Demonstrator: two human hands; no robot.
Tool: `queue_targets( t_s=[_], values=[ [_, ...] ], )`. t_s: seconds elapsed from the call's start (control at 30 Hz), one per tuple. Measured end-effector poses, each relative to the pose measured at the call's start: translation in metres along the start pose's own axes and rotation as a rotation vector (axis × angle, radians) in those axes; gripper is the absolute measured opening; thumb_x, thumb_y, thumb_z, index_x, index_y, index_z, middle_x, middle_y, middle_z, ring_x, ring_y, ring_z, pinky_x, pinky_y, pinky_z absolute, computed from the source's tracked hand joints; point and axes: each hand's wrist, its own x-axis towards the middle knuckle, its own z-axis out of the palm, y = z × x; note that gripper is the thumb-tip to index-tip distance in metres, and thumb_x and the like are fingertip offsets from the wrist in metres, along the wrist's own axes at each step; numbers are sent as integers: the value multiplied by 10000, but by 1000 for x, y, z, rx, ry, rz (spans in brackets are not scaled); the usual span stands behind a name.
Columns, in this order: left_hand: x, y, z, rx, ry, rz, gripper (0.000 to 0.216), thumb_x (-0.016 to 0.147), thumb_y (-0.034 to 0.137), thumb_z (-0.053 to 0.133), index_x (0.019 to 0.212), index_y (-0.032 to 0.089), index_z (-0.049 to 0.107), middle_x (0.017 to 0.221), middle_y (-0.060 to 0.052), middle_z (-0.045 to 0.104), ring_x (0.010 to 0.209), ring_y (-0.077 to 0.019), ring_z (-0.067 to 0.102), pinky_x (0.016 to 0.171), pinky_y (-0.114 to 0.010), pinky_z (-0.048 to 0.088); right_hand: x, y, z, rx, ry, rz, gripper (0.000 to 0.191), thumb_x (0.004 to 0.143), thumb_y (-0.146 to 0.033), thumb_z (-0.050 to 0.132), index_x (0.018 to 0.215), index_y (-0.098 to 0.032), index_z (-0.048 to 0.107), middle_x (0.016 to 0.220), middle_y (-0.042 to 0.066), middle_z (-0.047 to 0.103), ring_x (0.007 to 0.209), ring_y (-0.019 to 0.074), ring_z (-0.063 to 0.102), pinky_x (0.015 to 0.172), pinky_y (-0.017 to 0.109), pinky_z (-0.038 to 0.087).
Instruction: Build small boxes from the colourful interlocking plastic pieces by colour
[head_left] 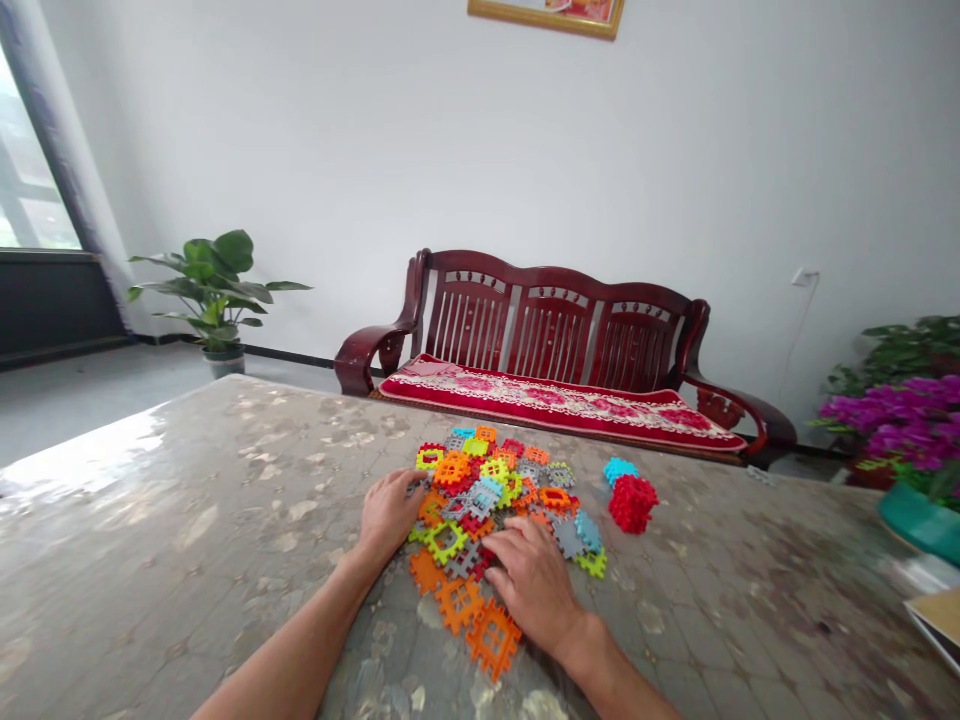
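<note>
A heap of flat interlocking plastic tiles (501,490) in orange, red, green, grey and blue lies on the marbled table (187,520). My left hand (388,512) rests at the heap's left edge, fingers curled onto the tiles; whether it grips one is unclear. My right hand (534,582) lies palm down on the near side of the heap, fingers spread over red and grey tiles. Large orange tiles (480,620) sit just left of that hand. A built red cube (632,503) stands to the right of the heap, with a blue tile piece (619,469) behind it.
A dark red wooden bench (555,350) with a red cushion stands beyond the table. A green potted plant (216,290) is at the far left. Purple flowers in a teal pot (911,450) sit at the right edge, with a book corner (941,620) below them.
</note>
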Motion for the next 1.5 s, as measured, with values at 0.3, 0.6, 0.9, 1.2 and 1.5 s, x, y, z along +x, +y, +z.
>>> queue_targets(
  t_s=[0.3,0.6,0.9,1.2,1.5],
  values=[
    [0,1,0,-3,-10,-16,342,844,269,466,1099,279,694,1207,-25,684,1141,-220,596,1018,-357,393,12,-8,-5,-95,62,84,169,818,-137,584,840,-264,692,879,-4,689,939,200,538,872,334,379],
    [-3,5,-1,6,11,-1,339,846,276,470,1106,280,688,1214,-29,680,1155,-218,589,1025,-361,389,33,-12,10,-305,52,230,358,832,-441,620,1139,-258,644,1049,72,683,1017,280,546,912,398,368],
    [-4,5,-1,12,7,10,338,861,280,464,1123,284,677,1206,-29,679,1158,-211,582,1029,-355,379,48,-18,17,-336,11,292,278,810,-465,634,1006,-268,647,1003,44,719,977,263,573,836,363,379],
    [-5,6,-1,4,-11,27,343,864,286,464,1145,272,661,1224,-42,666,1166,-211,572,1042,-369,362,51,-16,18,-312,34,311,274,787,-447,643,971,-246,665,993,66,709,974,266,584,834,364,389],
    [-3,4,-2,-4,-25,25,348,853,279,468,1139,273,665,1221,-36,669,1172,-212,570,1047,-361,364,35,3,-22,-225,125,209,357,784,-316,626,1135,-259,650,1074,56,713,1008,258,587,886,376,415]
  ],
)
